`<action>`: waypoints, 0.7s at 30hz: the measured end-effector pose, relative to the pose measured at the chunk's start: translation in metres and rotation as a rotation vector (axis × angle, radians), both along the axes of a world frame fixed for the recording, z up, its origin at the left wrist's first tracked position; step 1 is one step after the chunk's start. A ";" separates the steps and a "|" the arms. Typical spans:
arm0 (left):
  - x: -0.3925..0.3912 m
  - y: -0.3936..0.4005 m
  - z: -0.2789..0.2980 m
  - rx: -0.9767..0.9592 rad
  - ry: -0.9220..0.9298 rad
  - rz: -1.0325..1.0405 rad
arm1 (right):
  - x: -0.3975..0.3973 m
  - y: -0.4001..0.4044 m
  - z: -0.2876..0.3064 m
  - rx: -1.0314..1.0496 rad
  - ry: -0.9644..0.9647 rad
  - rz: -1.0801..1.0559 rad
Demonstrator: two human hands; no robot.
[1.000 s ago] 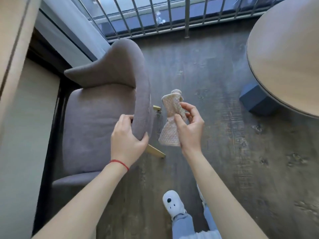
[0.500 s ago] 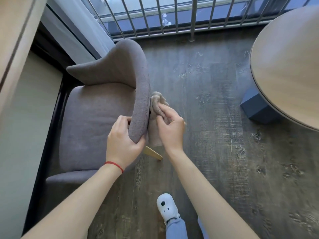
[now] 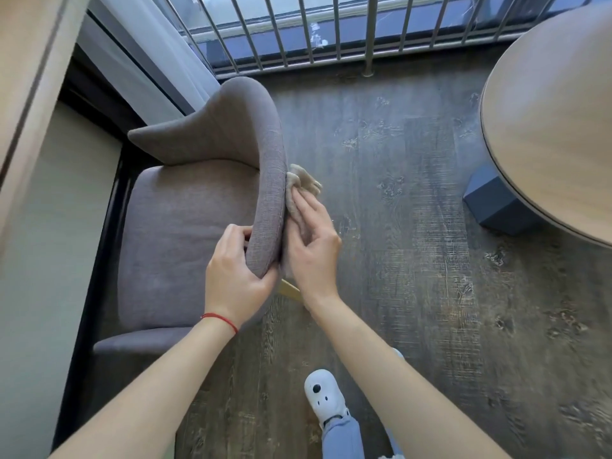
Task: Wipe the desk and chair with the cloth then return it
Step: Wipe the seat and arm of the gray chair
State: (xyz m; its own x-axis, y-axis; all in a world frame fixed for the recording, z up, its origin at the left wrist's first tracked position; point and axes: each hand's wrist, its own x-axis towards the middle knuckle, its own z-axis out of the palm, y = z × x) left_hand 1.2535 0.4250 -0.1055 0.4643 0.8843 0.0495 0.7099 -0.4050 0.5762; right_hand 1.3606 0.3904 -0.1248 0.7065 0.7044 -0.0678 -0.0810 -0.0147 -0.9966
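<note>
Dark wood-grain floor [image 3: 397, 226] ran under everything, with metal railing [image 3: 298, 34] along the far side and the round desk [image 3: 556, 127] well apart at the right on its blue base [image 3: 496, 203]. Against the left wall stood the grey upholstered chair [image 3: 185, 226], its curved back toward me. My left hand [image 3: 235, 276] was clamped over the near end of the backrest, fingers inside, thumb outside, steadying it. My right hand [image 3: 311, 246] pressed the beige cloth [image 3: 299, 183] flat against the outer face of the backrest, fingers spread over it and a bunched corner poking out at the far end. To wipe well, I judged I should keep my palm flat, stroke along the weave with even pressure, and hold the chair firm so it would not swivel or tip. A white shoe [image 3: 323, 397] stood near.
</note>
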 end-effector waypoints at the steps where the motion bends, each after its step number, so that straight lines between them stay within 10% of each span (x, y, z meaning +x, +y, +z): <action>1: 0.000 0.000 0.000 -0.005 0.002 0.005 | -0.005 -0.009 0.001 0.021 -0.009 0.026; 21: -0.002 0.001 0.000 0.014 0.020 -0.034 | 0.023 -0.018 -0.017 0.007 -0.103 -0.029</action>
State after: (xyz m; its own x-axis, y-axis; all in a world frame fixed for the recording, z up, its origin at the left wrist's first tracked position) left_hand 1.2516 0.4258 -0.1057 0.4955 0.8671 0.0517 0.7070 -0.4372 0.5559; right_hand 1.3835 0.3721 -0.1416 0.7297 0.6836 0.0116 0.0221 -0.0065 -0.9997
